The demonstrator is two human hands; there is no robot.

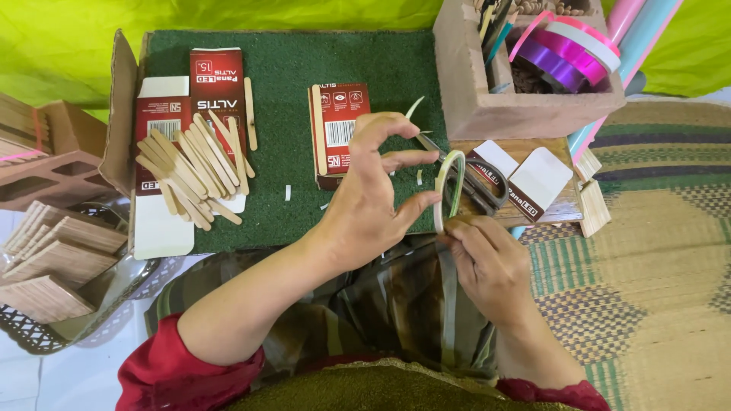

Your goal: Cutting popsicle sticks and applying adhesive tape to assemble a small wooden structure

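My left hand (373, 198) and my right hand (487, 262) together hold a thin pale green strip bent into a loop (449, 186) above my lap. The left thumb and fingers pinch the loop's left side; the right fingers pinch its lower end. A pair of scissors (476, 183) lies just behind the loop on the edge of the green mat (304, 68).
Several wooden ice-cream sticks (194, 167) lie on flattened red-and-white cartons at the left. A small red box (339, 133) stands mid-mat. A brick-like holder (518, 99) with ribbon rolls (571, 49) is at the back right. Stick panels (53, 266) fill a tray at the left.
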